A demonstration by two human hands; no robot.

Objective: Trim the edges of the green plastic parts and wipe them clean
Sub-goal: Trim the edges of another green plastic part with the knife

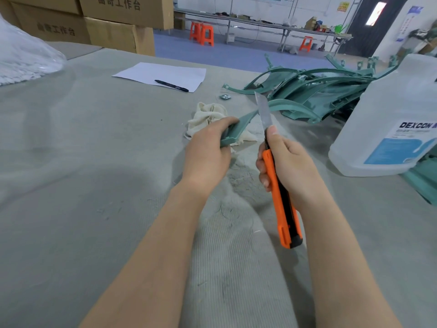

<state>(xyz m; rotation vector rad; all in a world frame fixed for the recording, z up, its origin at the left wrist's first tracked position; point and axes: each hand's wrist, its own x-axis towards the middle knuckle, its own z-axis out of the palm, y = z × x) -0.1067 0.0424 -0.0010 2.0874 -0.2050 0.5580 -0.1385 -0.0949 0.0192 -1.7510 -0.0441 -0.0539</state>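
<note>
I see my left hand point(208, 150) out over the middle of the grey tabletop point(71, 162). Its grip is wrapped round the near end of a green plastic part point(240, 125), fingers curled over the top edge, and the part's narrow far end points up and to the right. My right hand point(290, 166) has its grip clamped on an orange utility knife point(279, 209), thumb pressed along the top near the blade point(263, 110). The blade is run well out and stands almost upright, right at the far tip of the part; I cannot tell whether steel meets plastic. Just beyond the left hand a crumpled off-white cloth point(208, 114) lies on the tabletop, partly under the held part. Far right sits the pile of green parts point(314, 91), curved strips tangled together. A big clear bottle point(390, 129) with a blue and white label stands at the right edge, just in front of them. Further back lie a sheet of paper point(163, 75) with a black marker point(171, 85) on it, cardboard boxes point(113, 27) at the far left, and a clear plastic bag point(23, 55) beside them.
</note>
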